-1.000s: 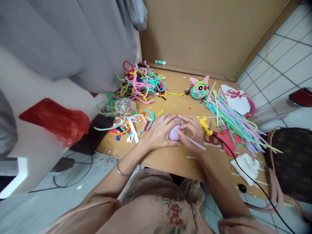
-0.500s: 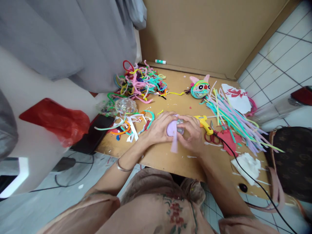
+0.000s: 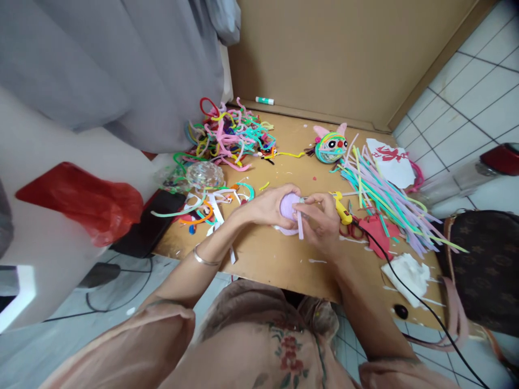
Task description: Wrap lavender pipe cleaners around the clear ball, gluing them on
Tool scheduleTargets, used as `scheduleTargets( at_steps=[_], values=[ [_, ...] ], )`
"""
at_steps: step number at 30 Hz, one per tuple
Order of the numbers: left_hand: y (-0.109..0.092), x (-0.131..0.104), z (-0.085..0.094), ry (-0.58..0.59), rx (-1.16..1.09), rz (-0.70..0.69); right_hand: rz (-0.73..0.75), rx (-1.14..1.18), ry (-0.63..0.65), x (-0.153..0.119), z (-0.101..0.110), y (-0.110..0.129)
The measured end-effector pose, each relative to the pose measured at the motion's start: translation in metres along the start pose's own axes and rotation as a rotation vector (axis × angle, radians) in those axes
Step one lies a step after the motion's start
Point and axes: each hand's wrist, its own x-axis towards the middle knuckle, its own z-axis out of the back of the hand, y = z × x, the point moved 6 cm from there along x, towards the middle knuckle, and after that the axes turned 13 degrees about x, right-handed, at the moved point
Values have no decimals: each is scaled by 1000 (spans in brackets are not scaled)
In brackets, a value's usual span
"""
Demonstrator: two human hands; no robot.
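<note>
Near the table's front edge, my left hand (image 3: 271, 208) is wrapped around a round ball covered in lilac pipe cleaner (image 3: 288, 206). My right hand (image 3: 321, 219) is closed at the ball's right side, fingers pinching a lilac pipe cleaner (image 3: 300, 226) whose short end hangs down. A lilac loop shows under the ball. The palms hide part of the ball. To the right of my right hand lies a yellow glue gun (image 3: 344, 209). Red-handled scissors (image 3: 352, 229) are beside it, partly covered.
A tangled heap of pipe cleaners (image 3: 231, 135) and a clear faceted ball (image 3: 205, 175) lie left. A decorated ball with pink ears (image 3: 330, 146) stands at the back. Straight pipe cleaners (image 3: 389, 200), red felt (image 3: 378, 235) and white tissue (image 3: 407, 276) lie right. A black cable (image 3: 421, 302) crosses there.
The ball has turned in my left hand, showing more of its lilac side. My right fingers have moved down onto the strip. The view has shifted slightly.
</note>
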Motion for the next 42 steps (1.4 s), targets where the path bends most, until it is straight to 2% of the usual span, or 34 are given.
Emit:
scheduleTargets(
  at_steps=[7,13,21,27,42],
  values=[
    [14,0,-2,-14,-169,62,4,112,-87,3,9,4],
    [23,-2,-4,-41,-263,68,0,140,-61,2,3,2],
    [24,-1,-4,-40,-273,65,22,200,-52,0,-5,0],
    [23,-2,-4,-23,-293,67,-34,247,-52,0,-5,-1],
    [27,-1,-8,-28,-286,40,-50,279,-49,0,-7,-5]
  ],
)
